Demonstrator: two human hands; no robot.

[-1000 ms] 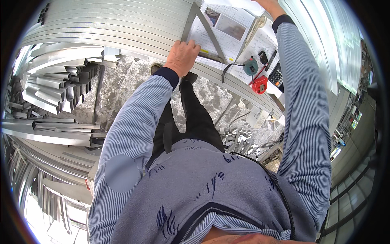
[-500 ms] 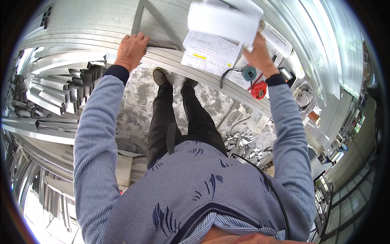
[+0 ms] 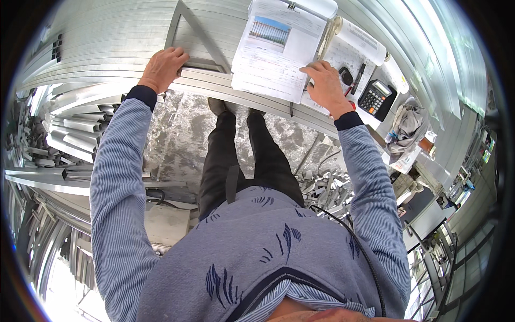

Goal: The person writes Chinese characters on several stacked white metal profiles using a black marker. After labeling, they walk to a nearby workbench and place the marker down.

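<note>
My left hand [image 3: 165,68] lies at the near edge of the metal bench. Its curled fingers close round the lower left corner of a grey metal triangle [image 3: 201,36]. To the right lies a clipped stack of papers [image 3: 268,67], its top page carrying a colour photo of a fence. My right hand [image 3: 326,88] is bent over the right edge of that stack, its fingertips on the paper. What sits beneath the palm is hidden. A black strap [image 3: 291,109] hangs over the bench edge nearby, and a sliver of a red tape measure [image 3: 352,104] shows beside my wrist.
Right of my hand are a black pen [image 3: 358,79], a small dark object [image 3: 345,75] and a black calculator [image 3: 377,99]. Rolled paper [image 3: 362,40] and a grey cloth [image 3: 409,126] lie beyond. Metal profiles [image 3: 75,121] are stacked at left; offcuts [image 3: 327,188] litter the floor.
The blurred, lifted sheets now lie flat, with the photo page on top. My right hand has come down and left onto the stack's edge, covering where the teal tape measure showed.
</note>
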